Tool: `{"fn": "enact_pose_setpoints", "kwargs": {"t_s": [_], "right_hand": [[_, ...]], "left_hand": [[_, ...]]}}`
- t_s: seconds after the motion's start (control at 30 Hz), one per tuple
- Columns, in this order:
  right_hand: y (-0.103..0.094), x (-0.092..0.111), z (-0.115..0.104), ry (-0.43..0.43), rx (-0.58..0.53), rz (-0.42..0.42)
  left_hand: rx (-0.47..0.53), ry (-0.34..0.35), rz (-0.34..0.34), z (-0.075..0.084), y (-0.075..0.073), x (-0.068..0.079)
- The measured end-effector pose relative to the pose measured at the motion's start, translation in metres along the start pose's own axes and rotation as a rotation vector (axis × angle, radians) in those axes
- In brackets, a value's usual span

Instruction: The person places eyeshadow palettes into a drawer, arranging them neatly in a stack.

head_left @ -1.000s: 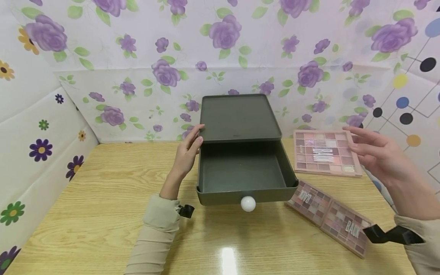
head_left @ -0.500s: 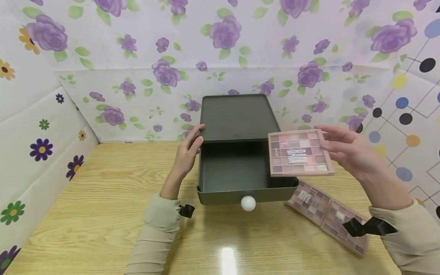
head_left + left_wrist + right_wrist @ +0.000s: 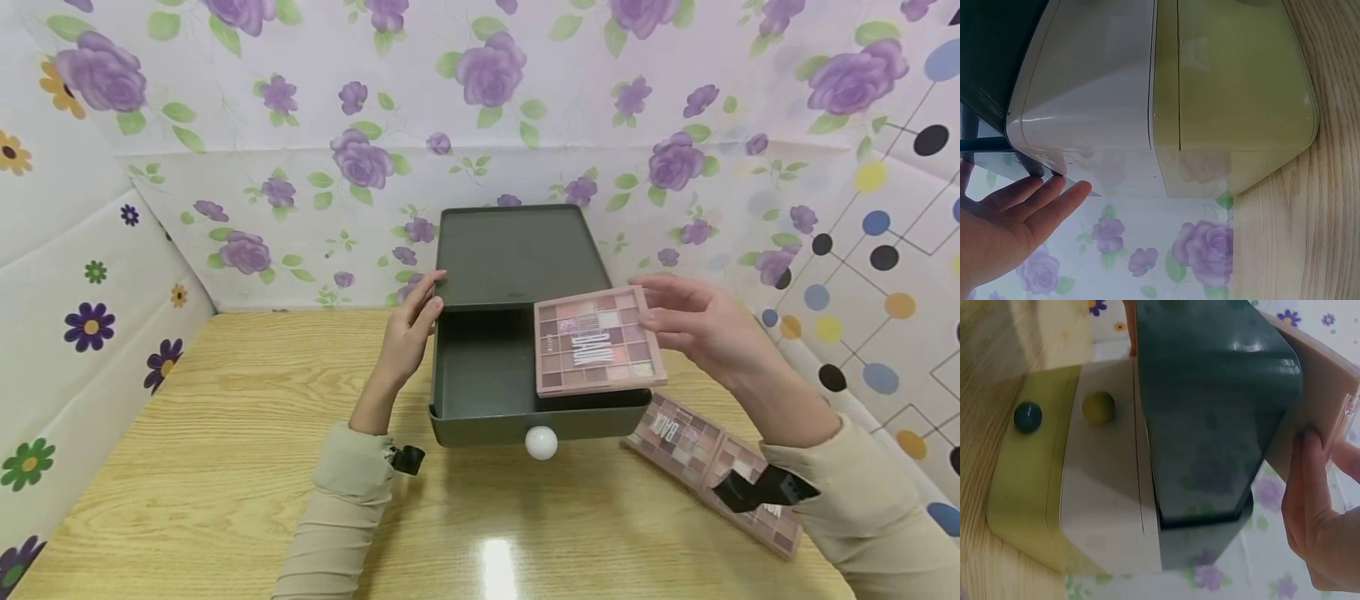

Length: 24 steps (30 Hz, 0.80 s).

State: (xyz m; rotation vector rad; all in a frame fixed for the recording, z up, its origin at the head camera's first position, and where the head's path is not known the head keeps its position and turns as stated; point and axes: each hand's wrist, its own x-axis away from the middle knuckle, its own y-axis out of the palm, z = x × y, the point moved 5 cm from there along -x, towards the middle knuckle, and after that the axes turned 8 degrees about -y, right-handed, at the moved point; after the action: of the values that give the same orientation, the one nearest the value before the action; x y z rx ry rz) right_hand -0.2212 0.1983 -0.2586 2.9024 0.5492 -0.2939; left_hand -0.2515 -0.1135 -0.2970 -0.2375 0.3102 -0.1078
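Note:
A dark green drawer (image 3: 487,429) with a white knob (image 3: 542,443) stands pulled out of the top of a small drawer unit (image 3: 521,254). My right hand (image 3: 708,333) pinches a pink eyeshadow palette (image 3: 592,343) by its right edge, thumb on one face and fingers on the other. The palette is slightly tilted and overlaps the right half of the drawer's opening in the head view. In the right wrist view the palette (image 3: 1325,381) shows beside the drawer's wall. My left hand (image 3: 405,346) rests against the unit's left side with fairly straight fingers.
Two more eyeshadow palettes (image 3: 678,440) lie end to end on the wooden table (image 3: 262,467), right of the unit. Under the green drawer are a white drawer (image 3: 1104,469) and a yellow-green one (image 3: 1029,481), both pushed in. Floral cloth (image 3: 300,100) hangs close behind the unit.
My right hand has carried the palette leftward from right of the unit to over the drawer, and the palette has tilted a little. The left hand has stayed in place.

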Motion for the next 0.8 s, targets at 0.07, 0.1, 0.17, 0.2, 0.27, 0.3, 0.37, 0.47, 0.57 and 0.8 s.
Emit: {"fn": "enact_pose_setpoints", "kwargs": {"t_s": [0.07,0.1,0.17,0.2,0.27,0.3,0.37,0.47,0.57,0.8], "right_hand": [[0.007,-0.002,0.001,0.019,0.009,0.0],[0.01,-0.003,0.001,0.02,0.016,0.001],[0.017,-0.005,0.002,0.021,0.016,0.0],[0.02,-0.006,0.003,0.022,0.012,0.0],[0.026,-0.008,0.004,0.022,0.028,0.005],[0.029,-0.009,0.004,0.025,0.035,0.008],[0.035,-0.011,0.005,0.042,0.048,0.011],[0.044,-0.014,0.007,0.06,0.094,0.024],[0.055,-0.019,0.01,0.078,0.143,0.033],[0.075,-0.025,0.018,0.13,0.228,0.003]], "left_hand": [[0.001,0.001,-0.001,0.0,0.0,0.0],[0.002,0.002,-0.001,0.0,0.0,0.0],[0.001,0.0,0.0,0.0,0.001,0.0],[0.001,-0.001,0.0,0.0,0.0,0.0],[0.0,-0.005,0.0,0.0,0.0,0.0],[-0.001,-0.006,0.0,0.001,0.0,0.0],[-0.002,-0.009,0.002,0.0,0.0,0.0],[-0.005,-0.006,0.007,0.001,0.0,0.0],[-0.008,0.002,0.013,0.0,-0.001,0.0],[-0.002,0.015,-0.002,-0.005,0.0,-0.002]]}}
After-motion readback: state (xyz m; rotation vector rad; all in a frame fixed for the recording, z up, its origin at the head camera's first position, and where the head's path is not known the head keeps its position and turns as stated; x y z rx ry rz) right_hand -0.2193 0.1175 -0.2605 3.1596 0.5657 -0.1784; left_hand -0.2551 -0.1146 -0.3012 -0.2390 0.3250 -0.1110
